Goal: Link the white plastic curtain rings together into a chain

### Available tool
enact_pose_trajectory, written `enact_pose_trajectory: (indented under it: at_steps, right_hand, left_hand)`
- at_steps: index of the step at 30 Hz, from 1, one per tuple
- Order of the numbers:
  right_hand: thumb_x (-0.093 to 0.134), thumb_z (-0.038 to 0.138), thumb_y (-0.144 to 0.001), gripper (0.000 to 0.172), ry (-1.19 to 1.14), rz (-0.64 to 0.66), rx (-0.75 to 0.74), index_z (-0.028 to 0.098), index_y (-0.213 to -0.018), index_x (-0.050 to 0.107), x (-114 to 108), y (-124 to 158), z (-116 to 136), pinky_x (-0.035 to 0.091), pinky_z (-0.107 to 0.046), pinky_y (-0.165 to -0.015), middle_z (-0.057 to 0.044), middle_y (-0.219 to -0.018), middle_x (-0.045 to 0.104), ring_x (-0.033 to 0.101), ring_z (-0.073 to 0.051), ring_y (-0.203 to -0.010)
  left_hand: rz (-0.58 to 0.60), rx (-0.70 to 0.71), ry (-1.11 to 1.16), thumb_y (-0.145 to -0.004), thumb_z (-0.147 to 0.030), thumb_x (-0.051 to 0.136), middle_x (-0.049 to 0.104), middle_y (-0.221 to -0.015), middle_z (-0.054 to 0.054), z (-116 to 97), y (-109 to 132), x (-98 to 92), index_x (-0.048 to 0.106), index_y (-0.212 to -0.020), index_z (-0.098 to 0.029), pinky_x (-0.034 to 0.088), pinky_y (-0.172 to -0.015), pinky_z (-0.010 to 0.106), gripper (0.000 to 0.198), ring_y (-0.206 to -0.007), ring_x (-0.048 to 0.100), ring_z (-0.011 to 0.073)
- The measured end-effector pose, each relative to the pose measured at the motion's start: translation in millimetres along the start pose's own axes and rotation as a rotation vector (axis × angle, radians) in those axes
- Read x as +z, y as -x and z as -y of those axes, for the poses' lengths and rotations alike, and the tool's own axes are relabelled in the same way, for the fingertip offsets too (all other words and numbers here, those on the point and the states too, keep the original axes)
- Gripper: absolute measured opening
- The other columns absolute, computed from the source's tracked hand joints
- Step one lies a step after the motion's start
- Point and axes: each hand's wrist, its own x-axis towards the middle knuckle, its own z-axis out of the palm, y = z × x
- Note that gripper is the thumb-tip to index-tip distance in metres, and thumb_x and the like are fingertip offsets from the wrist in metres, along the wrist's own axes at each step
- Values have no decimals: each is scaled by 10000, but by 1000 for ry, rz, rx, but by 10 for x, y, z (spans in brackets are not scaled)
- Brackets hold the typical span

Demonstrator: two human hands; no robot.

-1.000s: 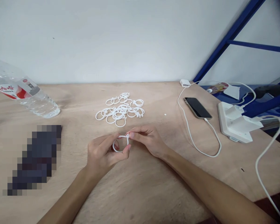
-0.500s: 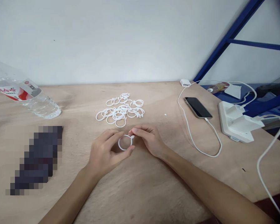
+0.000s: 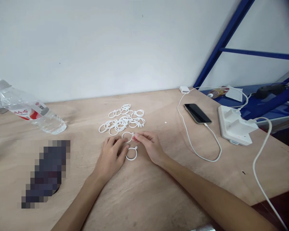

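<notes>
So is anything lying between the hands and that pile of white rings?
Nothing visible does. The right hand pinches a ring at the pile's near edge. A loose ring lies nearer, between it and the left hand.

Single head-worn view, aimed forward and down at the wooden table from close range. Wall seen across the upper frame, forearms entering from the bottom edge. No second view supplied.

A white plastic ring lies flat on the tabletop; another white ring lies just behind, beside a pile of rings.
</notes>
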Motion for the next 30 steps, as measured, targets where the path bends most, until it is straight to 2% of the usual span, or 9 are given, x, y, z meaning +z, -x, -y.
enact_pose_trajectory:
  at_steps: [2, 5, 12, 18, 21, 24, 27, 30]
  right_hand:
    - [636, 340, -763, 200, 3, 3, 0, 183, -660, 705, -3, -3, -5, 472, -286, -725, -12, -700, 692, 615, -160, -726]
    - [633, 343, -763, 208, 1, 7, 8, 177, -655, 696, -17, -17, -16, 463, -280, -690, -10, -675, 676, 603, -155, -695]
    - [593, 314, -798, 228, 179, -20, -47, 158, -659, 683, -62, -54, -1, 454, -277, -696, -21, -693, 682, 610, -160, -710]
    - [564, 305, -815, 234, 313, -4, -77, 158, -673, 678, -61, -46, -5, 419, -249, -629, -5, -668, 651, 568, -141, -662]
    - [567, 305, -810, 256, 426, 2, -110, 156, -614, 635, -65, -43, -27, 349, -236, -556, 27, -563, 514, 465, -113, -577]
    - [551, 317, -820, 301, 469, 13, -122, 155, -568, 578, -71, -48, -45, 311, -235, -532, 39, -538, 421, 407, -103, -554]
    - [543, 325, -826, 328, 472, 25, -133, 160, -543, 532, -72, -53, -51, 312, -234, -535, 43, -535, 394, 401, -100, -550]
    - [550, 317, -827, 315, 484, 27, -133, 161, -554, 552, -69, -52, -49, 332, -234, -546, 40, -542, 440, 426, -104, -557]
  left_hand:
    - [11, 38, 74, -895, -302, 507, 593, -1064, 78, 4, -3, -10, 626, -998, -226, 440, -910, 471, 175, -1000, 521, 247]
    - [14, 21, 131, -866, -301, 543, 604, -1089, 71, 5, -12, -28, 625, -898, -220, 439, -927, 456, 119, -1032, 534, 246]
    - [58, -108, 227, -813, -297, 568, 656, -1107, 38, -1, -41, -70, 669, -848, -233, 416, -980, 446, 124, -1079, 557, 244]
    - [80, -168, 258, -760, -318, 615, 645, -1125, 57, 23, -47, -97, 660, -781, -222, 422, -983, 457, 108, -1095, 557, 260]
    - [94, -135, 243, -788, -338, 601, 619, -1164, 72, 47, -33, -99, 634, -734, -214, 436, -964, 465, 139, -1125, 535, 273]
    - [77, -52, 201, -834, -316, 570, 609, -1166, 78, 55, -4, -83, 625, -777, -211, 434, -973, 458, 131, -1132, 522, 262]
    - [42, 10, 143, -868, -303, 541, 605, -1151, 90, 45, 25, -56, 628, -826, -204, 431, -986, 455, 138, -1117, 529, 254]
    - [33, 49, 85, -903, -278, 486, 606, -1150, 101, 33, 43, -42, 621, -894, -198, 432, -984, 467, 157, -1130, 522, 258]
